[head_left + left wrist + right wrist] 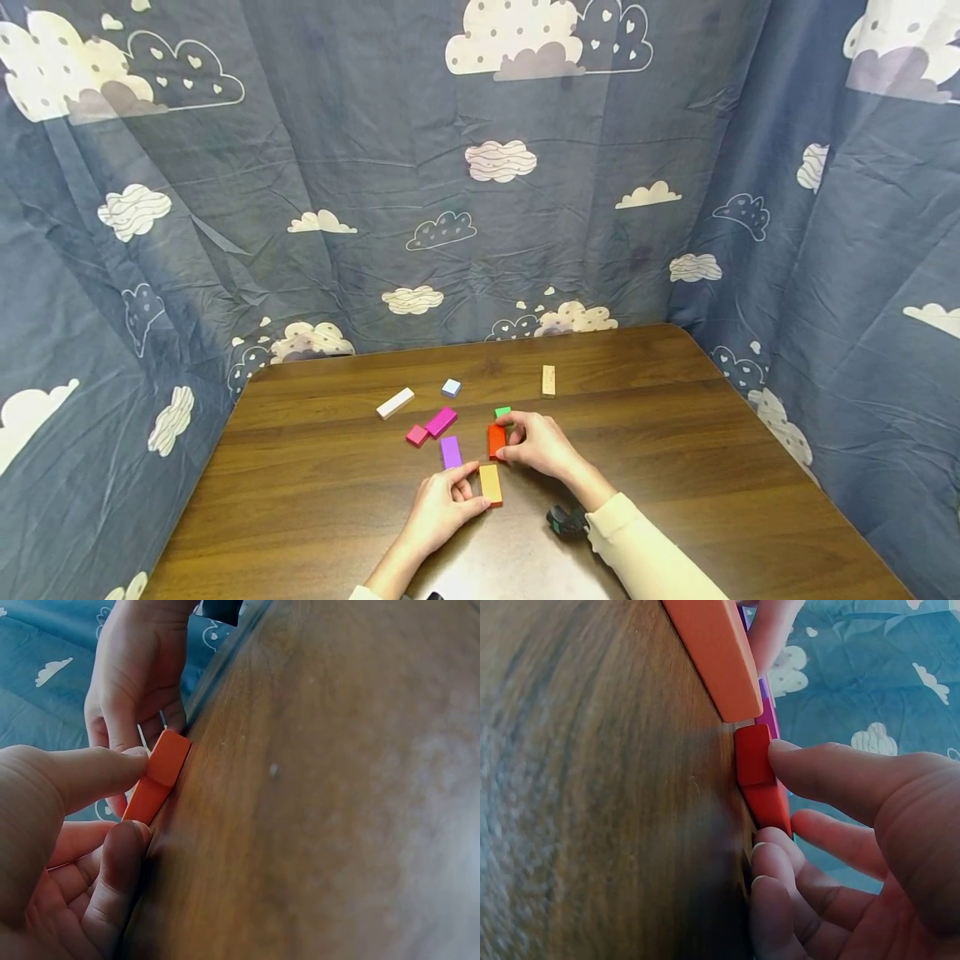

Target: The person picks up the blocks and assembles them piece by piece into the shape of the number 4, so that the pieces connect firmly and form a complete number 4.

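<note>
My left hand (pixel 441 505) pinches an orange block (pixel 490 485) by its two ends, thumb at the near end and index finger at the far one. The block (pixel 156 780) lies flat at tabletop level. Just beyond it, my right hand (pixel 546 448) holds a red block (pixel 497 442) between thumb and fingers. In the right wrist view the thumb rests on one end of this red block (pixel 763 776), close to the orange block's end. A green block (pixel 502 412) shows partly behind the right fingers. Beside the left fingertips lies a purple block (pixel 451 452).
A magenta block (pixel 442 422) and a pinkish-red block (pixel 417 435) lie left of the hands. Farther back are a white block (pixel 395 403), a small pale blue block (pixel 451 387) and a plain wooden block (pixel 549 381). A cloud-patterned curtain (pixel 360 275) surrounds the wooden table (pixel 712 467).
</note>
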`<move>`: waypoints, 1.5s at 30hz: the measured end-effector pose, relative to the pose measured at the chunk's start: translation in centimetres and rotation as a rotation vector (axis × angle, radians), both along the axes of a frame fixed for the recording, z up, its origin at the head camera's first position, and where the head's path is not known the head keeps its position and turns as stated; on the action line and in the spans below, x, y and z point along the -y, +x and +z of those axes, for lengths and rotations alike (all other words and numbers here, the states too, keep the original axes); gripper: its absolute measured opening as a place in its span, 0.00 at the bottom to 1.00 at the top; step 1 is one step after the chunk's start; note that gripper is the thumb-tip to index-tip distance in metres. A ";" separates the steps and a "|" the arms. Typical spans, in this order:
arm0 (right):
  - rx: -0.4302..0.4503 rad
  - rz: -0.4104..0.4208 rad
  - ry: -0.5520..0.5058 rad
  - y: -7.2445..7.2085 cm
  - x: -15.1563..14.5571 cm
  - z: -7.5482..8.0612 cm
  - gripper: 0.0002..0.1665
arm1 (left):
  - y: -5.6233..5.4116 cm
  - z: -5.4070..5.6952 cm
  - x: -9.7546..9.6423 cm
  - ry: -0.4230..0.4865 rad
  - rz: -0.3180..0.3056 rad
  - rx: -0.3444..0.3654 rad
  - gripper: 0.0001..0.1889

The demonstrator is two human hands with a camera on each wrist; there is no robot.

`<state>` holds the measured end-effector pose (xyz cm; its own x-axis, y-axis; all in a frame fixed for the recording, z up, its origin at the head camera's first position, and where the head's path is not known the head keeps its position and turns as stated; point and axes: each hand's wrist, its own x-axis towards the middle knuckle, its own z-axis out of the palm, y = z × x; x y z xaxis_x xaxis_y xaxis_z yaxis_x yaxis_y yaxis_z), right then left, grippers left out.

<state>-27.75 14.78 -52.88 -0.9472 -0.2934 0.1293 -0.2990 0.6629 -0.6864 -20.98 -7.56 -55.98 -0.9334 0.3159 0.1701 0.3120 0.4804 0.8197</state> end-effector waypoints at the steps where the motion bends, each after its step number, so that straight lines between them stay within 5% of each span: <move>1: 0.004 0.003 -0.002 0.0 0.0 0.0 0.31 | 0.0 0.0 0.0 -0.001 0.001 0.003 0.31; 20: 0.044 0.027 -0.058 -0.2 -0.3 -0.2 0.30 | 0.1 -0.1 -0.1 -0.005 0.004 -0.001 0.29; 32: -0.004 0.039 -0.099 -0.3 0.1 -0.2 0.30 | 0.0 0.0 -0.1 0.002 0.005 0.014 0.29; 45: 0.085 0.052 -0.181 -0.5 0.0 -0.5 0.29 | 0.0 0.0 -0.2 0.008 0.010 -0.020 0.29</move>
